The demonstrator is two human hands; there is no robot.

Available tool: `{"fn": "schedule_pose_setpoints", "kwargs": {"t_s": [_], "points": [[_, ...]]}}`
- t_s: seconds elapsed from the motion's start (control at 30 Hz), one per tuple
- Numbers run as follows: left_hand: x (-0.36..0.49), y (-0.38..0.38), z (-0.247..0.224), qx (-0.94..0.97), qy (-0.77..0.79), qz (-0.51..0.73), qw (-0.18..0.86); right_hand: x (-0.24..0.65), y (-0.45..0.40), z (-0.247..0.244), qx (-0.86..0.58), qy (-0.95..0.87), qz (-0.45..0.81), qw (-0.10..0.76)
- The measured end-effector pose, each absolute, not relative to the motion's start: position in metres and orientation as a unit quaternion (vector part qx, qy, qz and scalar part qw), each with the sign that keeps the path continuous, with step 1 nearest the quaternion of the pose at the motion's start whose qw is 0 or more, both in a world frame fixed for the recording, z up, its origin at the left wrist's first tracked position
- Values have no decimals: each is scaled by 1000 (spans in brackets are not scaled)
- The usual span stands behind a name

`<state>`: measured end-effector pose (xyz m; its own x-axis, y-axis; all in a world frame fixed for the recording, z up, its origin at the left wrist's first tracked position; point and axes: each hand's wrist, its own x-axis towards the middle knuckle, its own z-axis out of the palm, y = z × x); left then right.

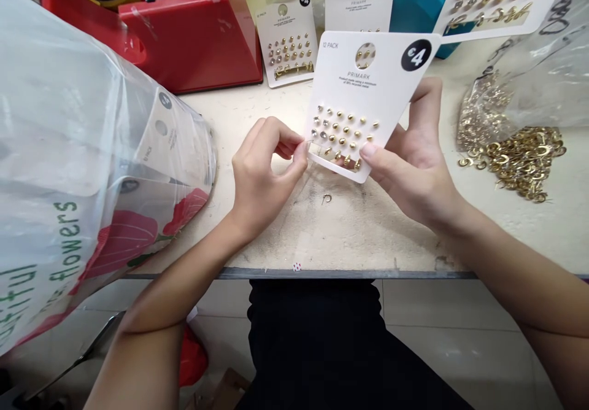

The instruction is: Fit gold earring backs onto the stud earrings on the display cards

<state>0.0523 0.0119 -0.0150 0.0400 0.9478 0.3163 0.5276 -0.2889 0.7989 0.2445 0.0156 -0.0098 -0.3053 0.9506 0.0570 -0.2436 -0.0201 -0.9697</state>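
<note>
A white earring card (354, 97) with rows of small gold and clear studs is held up over the table. My right hand (416, 164) grips it by its right edge, thumb on the front and fingers behind. At the card's lower left corner, my left hand (271, 164) pinches what looks like a thin clear strip, by the slot with the small gold hoops. The strip is partly hidden by the fingertips and hard to make out. Below the card, a single small hoop earring (326, 199) lies on the table (276, 244).
A pile of gold hoops (524, 158) spills from a clear bag (543, 91) at right. Behind stand a red tape dispenser (197, 35), a teal dispenser (416, 5) and more earring cards (288, 42). A large plastic bag (92, 121) holding cards crowds the left.
</note>
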Motion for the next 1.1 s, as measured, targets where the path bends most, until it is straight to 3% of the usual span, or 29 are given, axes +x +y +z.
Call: {"fn": "schedule_pose_setpoints", "kwargs": {"t_s": [0.5,0.7,0.87,1.1], "points": [[54,10,-15,683,536,414,275,241,13,-29,-316,-585,571,482],[51,15,-18,612,529,456,372,244,12,-26,-325,-619,536,473],[44,22,-16,594,488,408,493,246,12,-25,-277,-658,512,478],[48,25,-13,515,465,420,586,248,18,-18,-204,-702,534,425]]}}
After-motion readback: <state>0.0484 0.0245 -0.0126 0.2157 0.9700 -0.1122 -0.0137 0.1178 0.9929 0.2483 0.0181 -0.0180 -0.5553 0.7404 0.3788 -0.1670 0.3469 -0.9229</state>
